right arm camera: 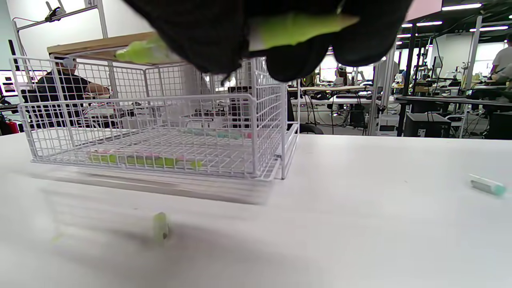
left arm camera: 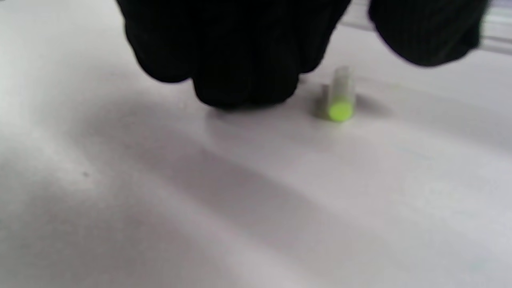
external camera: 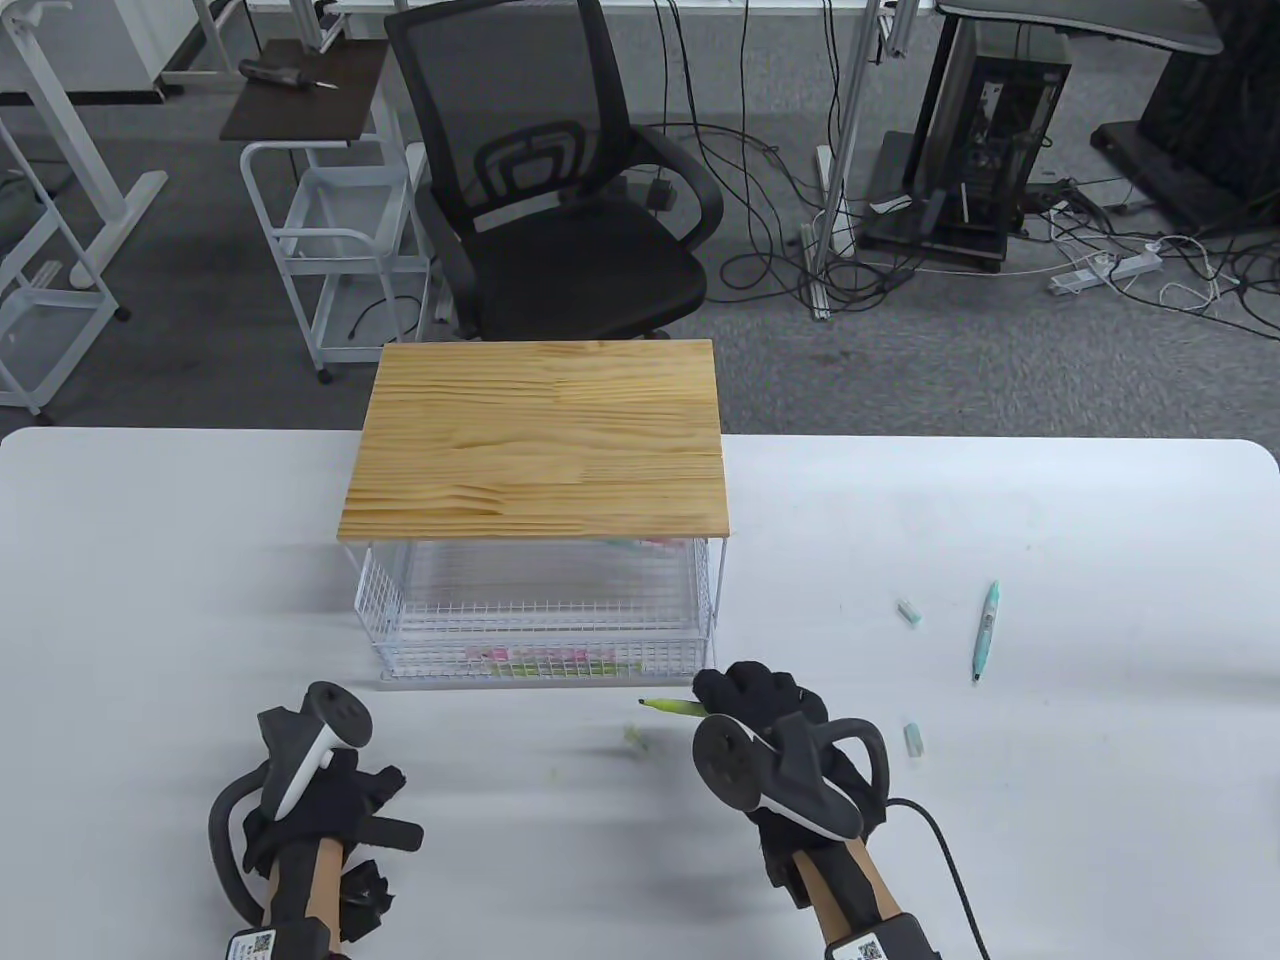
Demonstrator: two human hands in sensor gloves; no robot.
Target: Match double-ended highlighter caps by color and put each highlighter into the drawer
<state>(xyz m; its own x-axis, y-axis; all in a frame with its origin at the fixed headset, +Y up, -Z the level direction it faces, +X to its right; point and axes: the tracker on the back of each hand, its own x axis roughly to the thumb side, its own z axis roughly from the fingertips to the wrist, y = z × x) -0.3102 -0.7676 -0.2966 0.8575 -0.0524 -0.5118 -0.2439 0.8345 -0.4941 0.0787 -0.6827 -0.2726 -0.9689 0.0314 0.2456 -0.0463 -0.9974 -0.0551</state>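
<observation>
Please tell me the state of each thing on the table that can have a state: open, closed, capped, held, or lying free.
Wire drawer: pulled open, highlighters inside.
Green highlighter: held in right hand, near end uncapped.
Green cap: lying loose.
Teal highlighter: lying free; caps unclear.
Two teal caps: lying loose.
Left hand: holds nothing.

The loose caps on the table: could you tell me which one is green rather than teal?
The green cap between the two hands; both teal caps lie further right.
</observation>
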